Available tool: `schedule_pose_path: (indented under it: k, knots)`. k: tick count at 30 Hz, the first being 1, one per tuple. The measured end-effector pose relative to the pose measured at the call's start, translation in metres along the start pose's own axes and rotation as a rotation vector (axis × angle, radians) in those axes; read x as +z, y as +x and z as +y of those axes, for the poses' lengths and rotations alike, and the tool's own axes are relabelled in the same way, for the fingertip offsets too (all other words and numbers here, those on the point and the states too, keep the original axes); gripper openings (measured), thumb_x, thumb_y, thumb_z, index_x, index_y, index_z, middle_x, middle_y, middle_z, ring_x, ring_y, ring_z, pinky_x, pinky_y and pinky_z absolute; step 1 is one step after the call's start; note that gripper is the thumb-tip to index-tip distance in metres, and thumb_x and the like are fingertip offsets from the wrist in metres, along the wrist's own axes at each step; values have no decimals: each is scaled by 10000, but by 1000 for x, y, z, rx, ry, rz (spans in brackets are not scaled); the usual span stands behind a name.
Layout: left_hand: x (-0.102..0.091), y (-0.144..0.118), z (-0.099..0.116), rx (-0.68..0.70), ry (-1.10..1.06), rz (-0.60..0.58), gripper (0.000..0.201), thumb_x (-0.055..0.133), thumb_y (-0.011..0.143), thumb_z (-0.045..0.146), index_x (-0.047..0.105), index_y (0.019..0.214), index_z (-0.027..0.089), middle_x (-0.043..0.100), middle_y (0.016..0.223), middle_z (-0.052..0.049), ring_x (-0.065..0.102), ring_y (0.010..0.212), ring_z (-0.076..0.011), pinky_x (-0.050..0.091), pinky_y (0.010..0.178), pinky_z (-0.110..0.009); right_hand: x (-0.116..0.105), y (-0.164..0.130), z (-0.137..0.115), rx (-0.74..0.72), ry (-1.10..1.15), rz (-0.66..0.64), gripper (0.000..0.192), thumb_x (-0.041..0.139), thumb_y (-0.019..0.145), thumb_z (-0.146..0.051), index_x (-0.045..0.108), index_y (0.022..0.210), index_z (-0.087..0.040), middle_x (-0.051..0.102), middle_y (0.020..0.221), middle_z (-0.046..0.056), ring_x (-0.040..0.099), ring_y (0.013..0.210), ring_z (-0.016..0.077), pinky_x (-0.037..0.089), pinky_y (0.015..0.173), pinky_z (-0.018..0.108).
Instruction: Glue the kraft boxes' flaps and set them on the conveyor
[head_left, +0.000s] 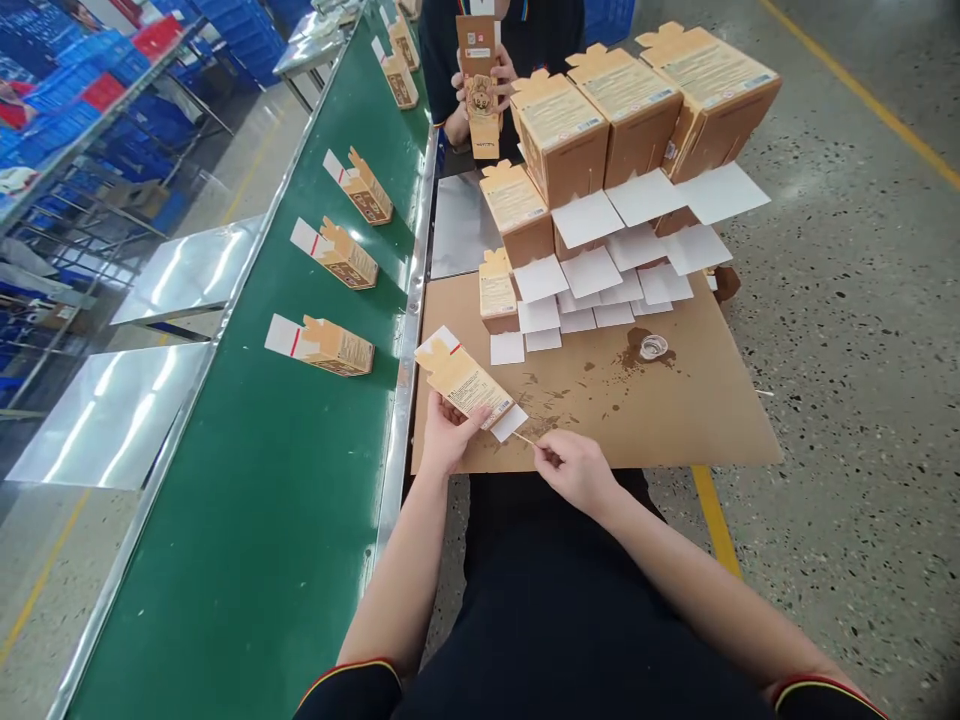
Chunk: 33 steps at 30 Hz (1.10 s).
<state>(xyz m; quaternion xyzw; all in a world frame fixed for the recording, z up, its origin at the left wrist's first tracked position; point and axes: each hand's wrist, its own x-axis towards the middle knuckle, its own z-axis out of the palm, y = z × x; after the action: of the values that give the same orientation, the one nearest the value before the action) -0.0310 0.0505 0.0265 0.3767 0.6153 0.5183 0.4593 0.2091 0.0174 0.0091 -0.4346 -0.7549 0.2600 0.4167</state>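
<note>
My left hand point(446, 432) grips a small tan carton point(466, 384) lying flat at the near edge of a brown cardboard sheet point(675, 420), its white end flaps open. My right hand point(576, 468) pinches a thin wooden stick point(525, 439) whose tip touches the carton's lower white flap point(509, 423). A small clear cup point(653, 347) stands in a dark wet stain on the sheet to the right.
Several cartons with white flaps open stand stacked in rows point(600, 180) at the far end of the sheet. A green conveyor belt point(255, 520) on my left carries several cartons point(330, 346). Another person's hands point(480, 85) hold a carton beyond the stack.
</note>
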Motion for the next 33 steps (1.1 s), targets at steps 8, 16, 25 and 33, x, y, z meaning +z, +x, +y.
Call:
schedule_pose_path:
  k: [8, 16, 25, 33]
  knots:
    - [9, -9, 9, 0, 29, -14, 871, 1071, 623, 447, 561, 1305, 264, 761, 1335, -136, 766, 1294, -351, 623, 1115, -520, -10, 2, 16, -6, -50, 20, 289, 603, 1011, -130, 581, 749, -251, 610, 662, -20, 567, 576, 140, 461, 581, 265]
    - [21, -41, -4, 150, 385, 108, 782, 1037, 653, 351, 512, 1228, 281, 728, 1245, -101, 767, 1184, -337, 630, 1021, -470, -38, -7, 13, 103, -25, 210, 259, 641, 1028, -203, 674, 776, -255, 686, 680, 1, 613, 570, 149, 554, 580, 274]
    - [24, -39, -10, 166, 474, 146, 734, 1013, 679, 395, 503, 1197, 291, 746, 1179, -101, 778, 1134, -362, 645, 936, -464, -44, -14, -1, 55, -6, 260, 257, 659, 1014, -153, 658, 779, -259, 670, 652, -20, 603, 533, 132, 538, 556, 253]
    - [-100, 3, 15, 232, 432, 624, 907, 1049, 607, 405, 392, 1220, 288, 696, 1341, -131, 756, 1262, -347, 617, 1144, -561, -53, -14, 2, 71, -10, 329, 251, 674, 1024, -177, 695, 786, -253, 679, 652, -11, 607, 534, 137, 551, 560, 265]
